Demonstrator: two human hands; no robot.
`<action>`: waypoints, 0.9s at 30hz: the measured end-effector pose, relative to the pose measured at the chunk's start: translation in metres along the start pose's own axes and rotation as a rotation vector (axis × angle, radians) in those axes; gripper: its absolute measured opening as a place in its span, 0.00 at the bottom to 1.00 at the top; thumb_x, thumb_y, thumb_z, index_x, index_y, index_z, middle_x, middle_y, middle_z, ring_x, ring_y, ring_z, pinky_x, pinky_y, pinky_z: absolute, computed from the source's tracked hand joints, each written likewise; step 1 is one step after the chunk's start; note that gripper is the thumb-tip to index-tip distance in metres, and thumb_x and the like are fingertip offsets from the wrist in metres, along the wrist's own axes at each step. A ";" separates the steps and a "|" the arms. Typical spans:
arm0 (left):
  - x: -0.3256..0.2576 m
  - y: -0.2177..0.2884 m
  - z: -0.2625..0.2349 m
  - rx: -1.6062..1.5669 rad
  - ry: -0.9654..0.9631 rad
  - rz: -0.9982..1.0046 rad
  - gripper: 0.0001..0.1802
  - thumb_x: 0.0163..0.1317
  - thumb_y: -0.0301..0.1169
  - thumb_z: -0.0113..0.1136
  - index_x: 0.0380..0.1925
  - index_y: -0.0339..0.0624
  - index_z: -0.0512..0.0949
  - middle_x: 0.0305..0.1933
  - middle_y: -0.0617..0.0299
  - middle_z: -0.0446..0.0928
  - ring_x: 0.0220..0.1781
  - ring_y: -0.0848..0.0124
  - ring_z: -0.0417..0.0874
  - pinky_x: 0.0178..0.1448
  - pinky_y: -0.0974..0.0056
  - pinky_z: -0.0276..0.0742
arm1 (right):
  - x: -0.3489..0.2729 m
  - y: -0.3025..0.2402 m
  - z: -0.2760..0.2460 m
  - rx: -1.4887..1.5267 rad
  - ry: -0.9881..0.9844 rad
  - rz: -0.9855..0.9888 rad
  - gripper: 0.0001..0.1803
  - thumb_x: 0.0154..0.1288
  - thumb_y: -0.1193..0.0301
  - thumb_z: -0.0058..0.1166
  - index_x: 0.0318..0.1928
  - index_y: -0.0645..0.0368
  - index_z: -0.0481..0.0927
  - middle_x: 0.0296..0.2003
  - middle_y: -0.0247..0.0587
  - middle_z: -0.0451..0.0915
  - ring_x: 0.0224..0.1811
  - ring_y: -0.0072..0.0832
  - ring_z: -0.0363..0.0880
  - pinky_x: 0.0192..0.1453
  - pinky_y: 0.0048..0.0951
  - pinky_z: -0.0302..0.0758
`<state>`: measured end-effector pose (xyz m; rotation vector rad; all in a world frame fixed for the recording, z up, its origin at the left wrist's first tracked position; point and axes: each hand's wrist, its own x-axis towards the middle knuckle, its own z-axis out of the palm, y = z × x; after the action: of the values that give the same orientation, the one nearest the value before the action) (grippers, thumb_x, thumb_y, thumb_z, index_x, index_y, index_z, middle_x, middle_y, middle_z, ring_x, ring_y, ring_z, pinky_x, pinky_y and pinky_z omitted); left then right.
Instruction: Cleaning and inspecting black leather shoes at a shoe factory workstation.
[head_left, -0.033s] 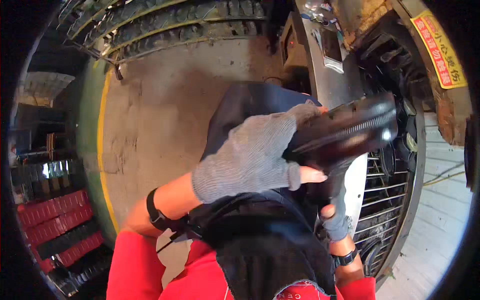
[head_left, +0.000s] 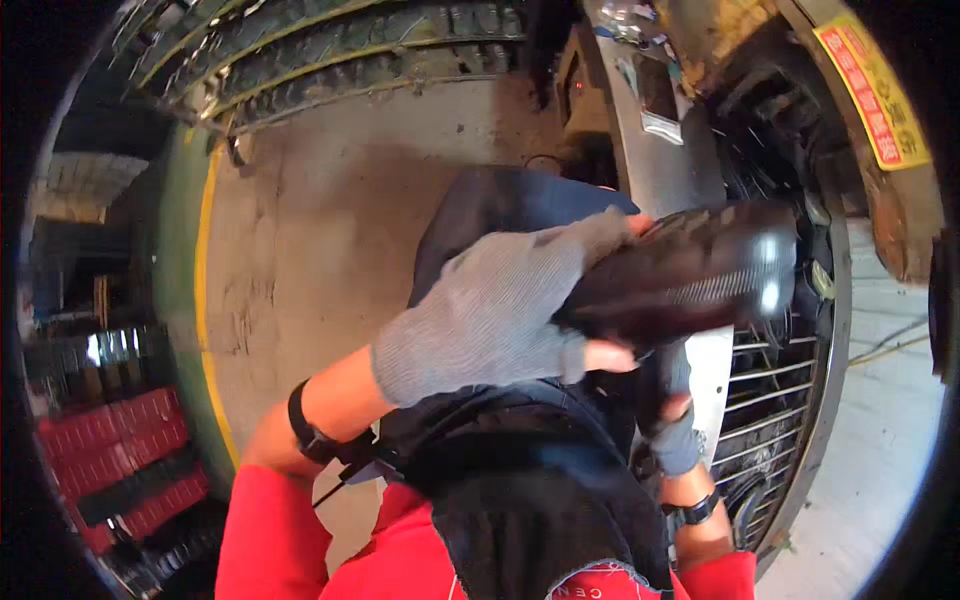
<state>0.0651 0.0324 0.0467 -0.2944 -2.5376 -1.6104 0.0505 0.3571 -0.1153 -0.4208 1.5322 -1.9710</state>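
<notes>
A glossy black boot (head_left: 690,275) is held up in front of me, toe to the right, with a ridged edge along its sole and bright glints on the toe. My left hand (head_left: 490,310), in a grey fingerless knit glove, is closed round its heel end, thumb below. Lower down, my right hand (head_left: 676,435), gloved the same way, grips the dark part that hangs under the boot. Most of that hand's fingers are hidden, and motion blurs the boot.
On my right stands a metal rack of bars (head_left: 770,400) with dark footwear, beside a metal counter (head_left: 665,165). A yellow and red warning label (head_left: 872,95) is on the frame there. Shoe racks (head_left: 400,50) line the far side; red slotted crates (head_left: 120,440) sit at left.
The boot has turned a little, its toe end dropping slightly. My left hand has shifted slightly left, and my right thumb has moved up and to the right.
</notes>
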 end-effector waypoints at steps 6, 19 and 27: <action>-0.058 -0.076 -0.003 0.647 -0.276 0.359 0.23 0.65 0.29 0.61 0.58 0.66 0.86 0.75 0.69 0.76 0.82 0.52 0.69 0.78 0.43 0.75 | 0.127 -0.070 0.079 -0.087 0.090 0.071 0.37 0.79 0.67 0.60 0.80 0.68 0.63 0.71 0.48 0.75 0.74 0.30 0.72 0.77 0.32 0.69; 0.013 -0.095 -0.008 0.181 0.066 -0.119 0.42 0.57 0.48 0.80 0.68 0.42 0.78 0.63 0.43 0.78 0.75 0.45 0.71 0.79 0.51 0.67 | 0.172 -0.100 0.065 -0.792 -0.049 -0.224 0.25 0.70 0.61 0.70 0.62 0.61 0.85 0.43 0.40 0.84 0.51 0.31 0.83 0.60 0.33 0.78; -0.049 -0.059 -0.022 -0.111 -0.261 0.090 0.30 0.49 0.62 0.78 0.46 0.57 0.93 0.43 0.65 0.72 0.52 0.60 0.75 0.65 0.48 0.70 | 0.101 -0.110 0.058 -0.515 -0.545 -0.074 0.32 0.44 0.57 0.87 0.49 0.53 0.85 0.49 0.45 0.81 0.62 0.49 0.79 0.74 0.53 0.70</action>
<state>0.0995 -0.0167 -0.0066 -0.6612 -2.5741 -1.7860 -0.0226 0.2660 -0.0057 -1.1345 1.6399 -1.3215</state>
